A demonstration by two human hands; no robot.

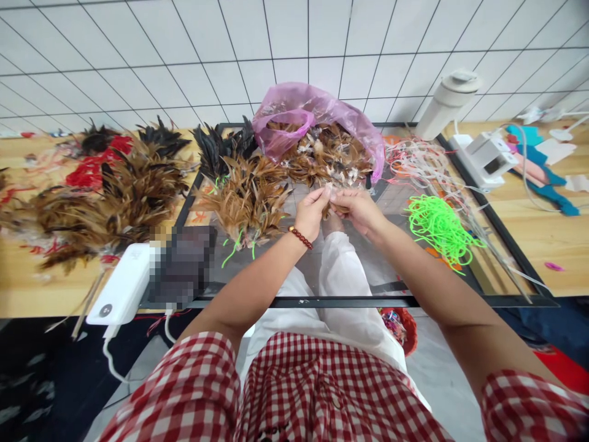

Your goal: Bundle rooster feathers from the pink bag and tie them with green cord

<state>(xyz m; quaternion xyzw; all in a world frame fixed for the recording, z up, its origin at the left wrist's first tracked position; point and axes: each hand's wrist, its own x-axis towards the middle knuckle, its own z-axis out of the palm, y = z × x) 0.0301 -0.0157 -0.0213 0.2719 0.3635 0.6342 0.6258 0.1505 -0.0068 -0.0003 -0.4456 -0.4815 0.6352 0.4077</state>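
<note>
- The left hand (311, 213), a beaded bracelet (301, 238) at its wrist, is pinched shut, thumb against finger, on a small feather tuft (339, 212) just in front of the bag (340, 105).
- The right hand (361, 210) grasps the same tuft between thumb and bent fingers, its fingertips meeting those of the left; the finer detail there is too small to tell.
- The bag, purple and thin, gapes open, with loose feathers (334, 153), brown and pale, filling its mouth.
- To the left of the bag and nearer the person lies a brown bundle (251, 199) with green ties; black plumes (225, 147) sit just beside the bag's left edge.
- Well to the left of the bag, a feather pile (138, 190) spreads over the bench (522, 236) by some red cord (99, 166).
- Nearer the person than that pile, left of the bag, are a white power bank (122, 288) and a pixelated dark device (184, 267).
- Right of the bag are pale strings (418, 156), with a flask (446, 104) behind them.
- Right of the bag and nearer the person lies a tangle of green cord (439, 230).
- Farthest right of the bag are cloth scraps (540, 156).
</note>
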